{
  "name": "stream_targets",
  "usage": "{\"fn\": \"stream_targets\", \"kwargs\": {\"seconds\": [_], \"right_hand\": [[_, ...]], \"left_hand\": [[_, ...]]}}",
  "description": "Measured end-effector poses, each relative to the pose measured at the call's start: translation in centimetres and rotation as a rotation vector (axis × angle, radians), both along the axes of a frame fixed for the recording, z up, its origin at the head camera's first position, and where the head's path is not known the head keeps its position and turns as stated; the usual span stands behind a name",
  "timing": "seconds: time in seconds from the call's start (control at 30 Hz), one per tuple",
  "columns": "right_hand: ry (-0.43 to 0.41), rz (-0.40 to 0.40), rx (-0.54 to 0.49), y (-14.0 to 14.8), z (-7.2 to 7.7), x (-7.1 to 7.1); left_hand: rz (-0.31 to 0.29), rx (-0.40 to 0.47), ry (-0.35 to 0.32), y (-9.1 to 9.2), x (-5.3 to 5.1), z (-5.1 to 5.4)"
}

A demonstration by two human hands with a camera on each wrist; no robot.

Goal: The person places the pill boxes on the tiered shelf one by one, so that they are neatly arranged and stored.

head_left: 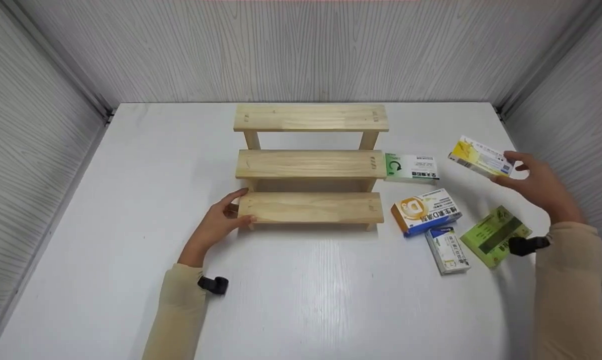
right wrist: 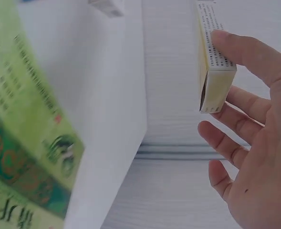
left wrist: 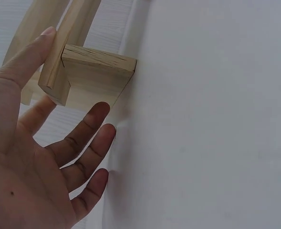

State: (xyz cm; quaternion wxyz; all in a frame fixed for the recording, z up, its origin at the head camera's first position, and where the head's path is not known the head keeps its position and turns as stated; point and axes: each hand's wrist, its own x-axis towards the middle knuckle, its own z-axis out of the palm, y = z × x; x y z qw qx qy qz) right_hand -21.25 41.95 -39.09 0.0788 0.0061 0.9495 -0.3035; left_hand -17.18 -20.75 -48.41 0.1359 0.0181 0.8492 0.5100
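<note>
A three-tier wooden step rack stands on the white table. At the left end of its lowest step, my left hand pinches the board between thumb and forefinger; the other fingers spread loosely beneath in the left wrist view. My right hand holds a yellow-and-white medicine box by its right end. In the right wrist view the thumb lies on the printed side of that box, with fingers behind it, and the box appears raised off the table.
Right of the rack lie a green-and-white box, an orange-and-blue box, a small white-and-blue box and a green box, the last near my right wrist. Pale wood-grain walls border the table at the back and sides.
</note>
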Motion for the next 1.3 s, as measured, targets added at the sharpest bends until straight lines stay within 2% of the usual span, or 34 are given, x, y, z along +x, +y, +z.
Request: {"fn": "stream_targets", "kwargs": {"seconds": [0.17,0.47,0.63,0.9,1.1,1.3], "right_hand": [[0.017,-0.003,-0.003,-1.8,1.5,-0.7],[0.086,0.025,-0.017,-5.3,4.0,-1.9],[0.133,0.056,-0.016,-7.7,5.4,-2.2],[0.207,0.133,-0.048,-11.8,7.2,-2.9],[0.234,0.204,-0.06,-15.3,8.0,-3.7],[0.231,0.261,-0.081,-18.5,7.7,-4.5]], "left_hand": [[-0.009,0.013,0.003,-0.1,0.0,-0.1],[-0.034,0.003,-0.03,-0.5,0.0,-0.1],[-0.037,-0.006,-0.033,-0.6,0.0,-0.1],[-0.037,0.043,-0.032,-0.7,0.0,0.0],[-0.035,0.004,-0.041,-0.8,-0.1,0.3],[-0.041,-0.015,-0.045,-0.9,-0.2,0.4]]}}
